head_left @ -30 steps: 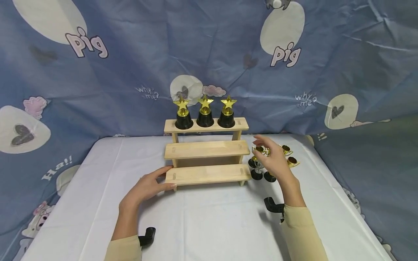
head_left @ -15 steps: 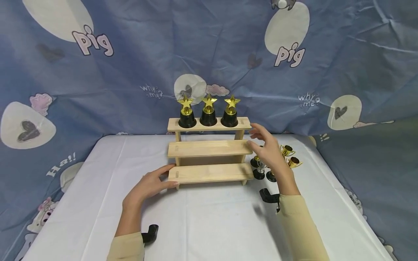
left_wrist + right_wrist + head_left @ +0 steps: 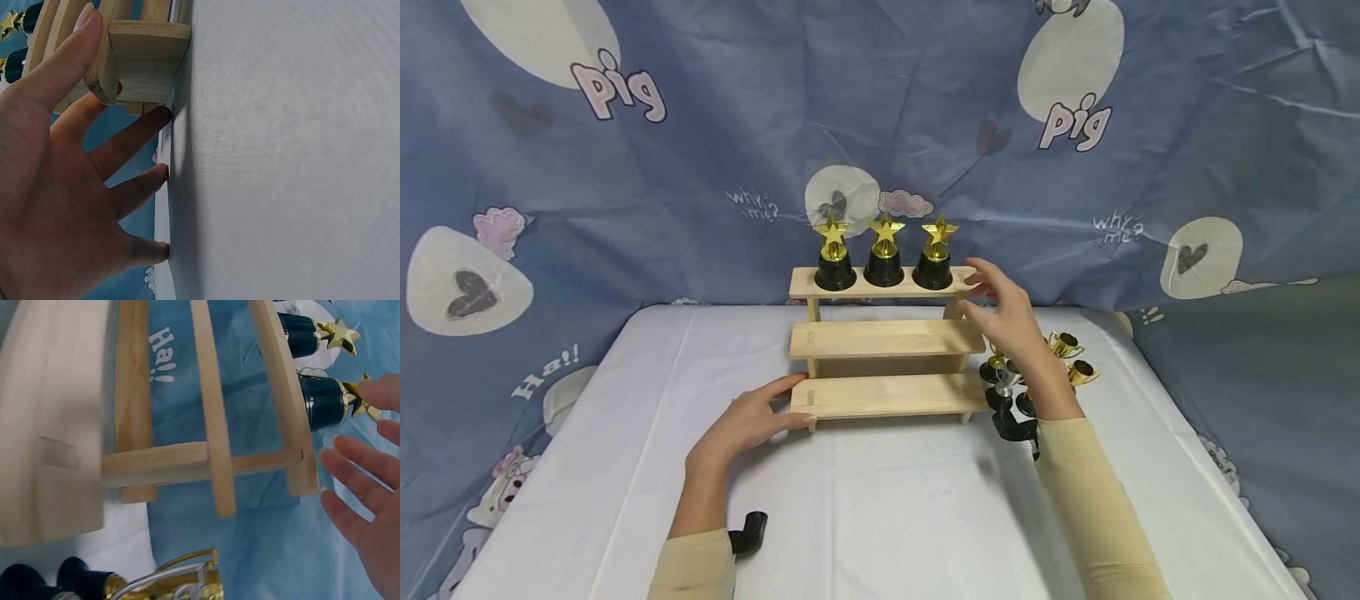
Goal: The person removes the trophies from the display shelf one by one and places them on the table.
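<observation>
A three-tier wooden display shelf stands on the white cloth. Three gold star trophies with black bases are lined up upright on its top tier. At the left end of the lowest tier, my left hand holds the board between thumb and index finger; in the left wrist view its other fingers are spread, their tips at the cloth. Beside the top tier's right end is my right hand, fingers spread and apart, holding nothing. In the right wrist view its fingertips lie near the rightmost star trophy; contact is unclear.
Several small cup trophies, gold ones and a silver one, stand right of the shelf, partly hidden by the right forearm. A blue printed cloth hangs close behind the shelf.
My right hand has moved up and back, from above the cup trophies to the top tier's right end. My left hand keeps its place on the lowest tier. The head view has shifted slightly.
</observation>
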The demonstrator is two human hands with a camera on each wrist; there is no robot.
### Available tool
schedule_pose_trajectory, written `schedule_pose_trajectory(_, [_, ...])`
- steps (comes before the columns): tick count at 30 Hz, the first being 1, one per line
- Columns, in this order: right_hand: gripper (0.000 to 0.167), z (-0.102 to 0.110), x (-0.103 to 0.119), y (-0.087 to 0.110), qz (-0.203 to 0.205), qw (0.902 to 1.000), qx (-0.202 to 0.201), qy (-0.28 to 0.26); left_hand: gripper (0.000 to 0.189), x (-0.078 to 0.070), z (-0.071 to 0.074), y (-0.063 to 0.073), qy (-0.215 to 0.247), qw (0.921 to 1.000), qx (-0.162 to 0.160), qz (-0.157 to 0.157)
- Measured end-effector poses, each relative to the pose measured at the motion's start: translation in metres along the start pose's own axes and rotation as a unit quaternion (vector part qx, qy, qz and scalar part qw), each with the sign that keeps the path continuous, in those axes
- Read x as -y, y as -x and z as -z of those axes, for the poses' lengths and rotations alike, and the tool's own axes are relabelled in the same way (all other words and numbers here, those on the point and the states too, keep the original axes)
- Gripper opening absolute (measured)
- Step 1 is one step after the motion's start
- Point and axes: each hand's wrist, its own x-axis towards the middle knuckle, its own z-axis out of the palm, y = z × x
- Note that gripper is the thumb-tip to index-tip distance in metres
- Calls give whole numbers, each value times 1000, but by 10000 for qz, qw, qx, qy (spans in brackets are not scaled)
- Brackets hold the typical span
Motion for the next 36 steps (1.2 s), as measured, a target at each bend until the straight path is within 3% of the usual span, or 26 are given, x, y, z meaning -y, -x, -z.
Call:
schedule_pose_trajectory(10, [68, 3, 11, -29, -16, 9991, 140, 394, 88, 0, -1, 0, 101, 9999, 5, 71])
schedule_pose_trajectory(28, [67, 5, 19, -70, -146, 9992, 218, 316, 88, 1, 0, -1, 44, 9999, -67, 97])
schedule_pose_trajectory(36, [55, 1, 21, -77, -27, 9999, 113, 64, 89, 1, 0, -1, 48, 9999, -67, 83])
